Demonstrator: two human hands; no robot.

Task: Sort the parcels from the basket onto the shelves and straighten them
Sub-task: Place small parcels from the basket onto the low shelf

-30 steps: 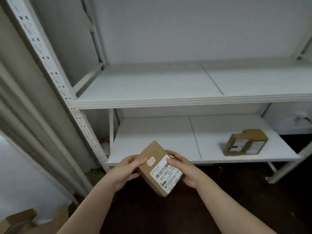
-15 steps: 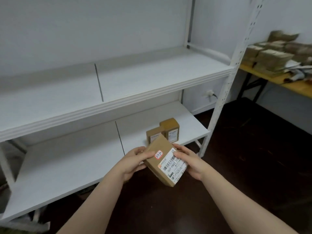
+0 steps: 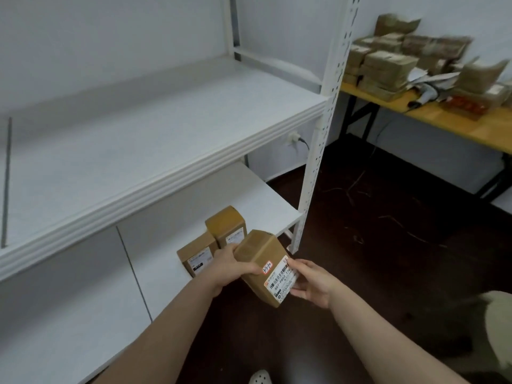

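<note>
White shelving rack (image 3: 313,173), a labelled parcel (image 3: 256,257) held before it.
A wooden tabletop (image 3: 448,120) stands to the right. Two brown parcels (image 3: 225,227) stand touching on the lower shelf (image 3: 83,314). Just in front, the left grip (image 3: 230,268) clasps the tilted labelled parcel's side and the right grip (image 3: 311,282) pinches its label end.

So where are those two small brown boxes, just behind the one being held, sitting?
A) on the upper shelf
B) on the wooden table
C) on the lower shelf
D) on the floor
C: the two boxes stand side by side on the lower shelf, just behind the parcel held between the left hand and right hand.
</note>
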